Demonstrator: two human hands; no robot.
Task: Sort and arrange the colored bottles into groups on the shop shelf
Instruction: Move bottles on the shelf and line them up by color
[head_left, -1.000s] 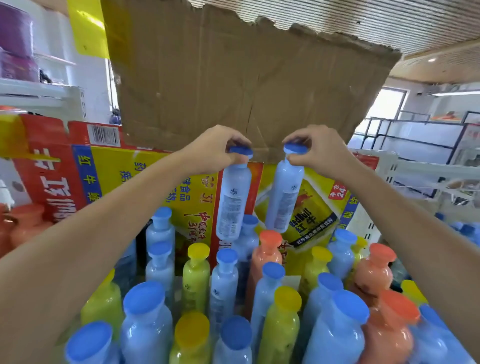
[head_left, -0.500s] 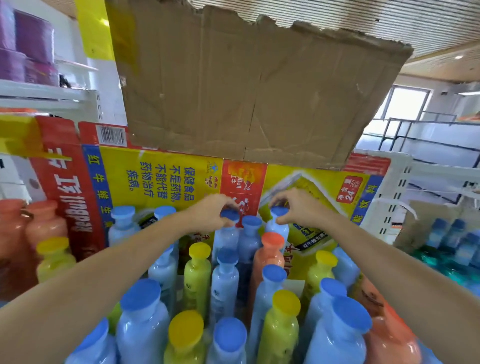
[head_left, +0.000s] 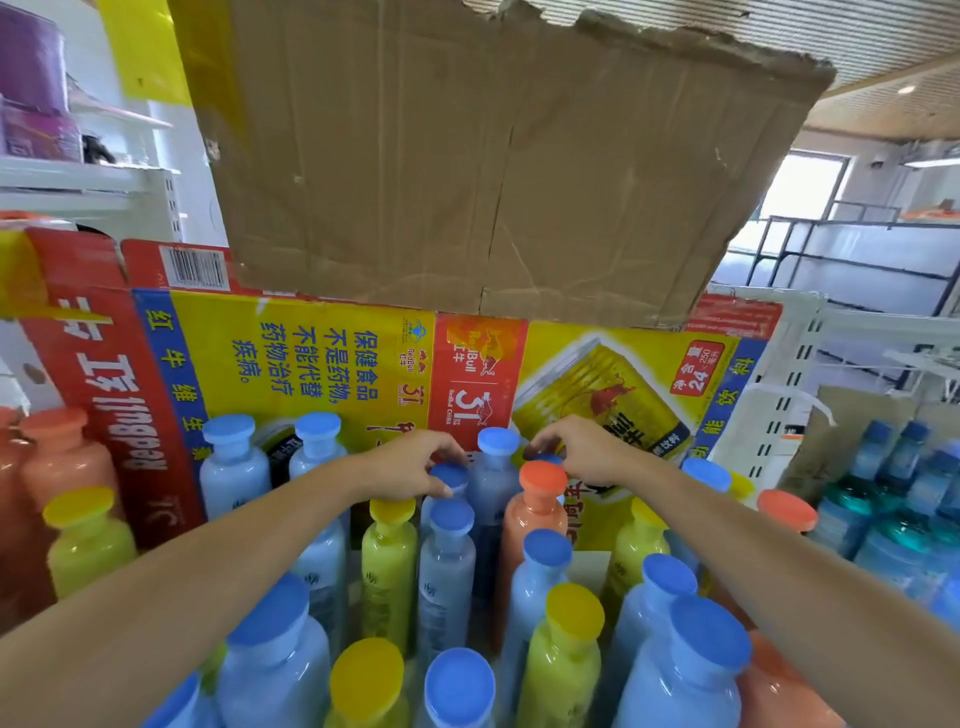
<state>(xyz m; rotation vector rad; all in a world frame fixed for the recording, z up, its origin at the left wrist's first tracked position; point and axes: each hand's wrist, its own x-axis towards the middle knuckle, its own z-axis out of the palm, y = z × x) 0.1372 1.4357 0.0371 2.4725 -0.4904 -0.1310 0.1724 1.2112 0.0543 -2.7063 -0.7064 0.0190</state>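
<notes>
Many blue, yellow and orange bottles stand mixed together in front of me. My left hand reaches to the back row and pinches the cap of a blue bottle standing there. My right hand curls its fingers over the cap of a second blue bottle, mostly hidden behind an orange bottle. Another blue bottle stands upright between my two hands. Two more blue bottles stand at the back left.
A yellow and red drinks carton walls off the back, with a torn brown cardboard flap above it. Orange and yellow bottles stand at the far left. Teal-capped bottles and white shelving are on the right.
Both hands have come down from chest height with a blue bottle each. The two bottles now stand in the back row against the carton, with my fingers still on their caps.
</notes>
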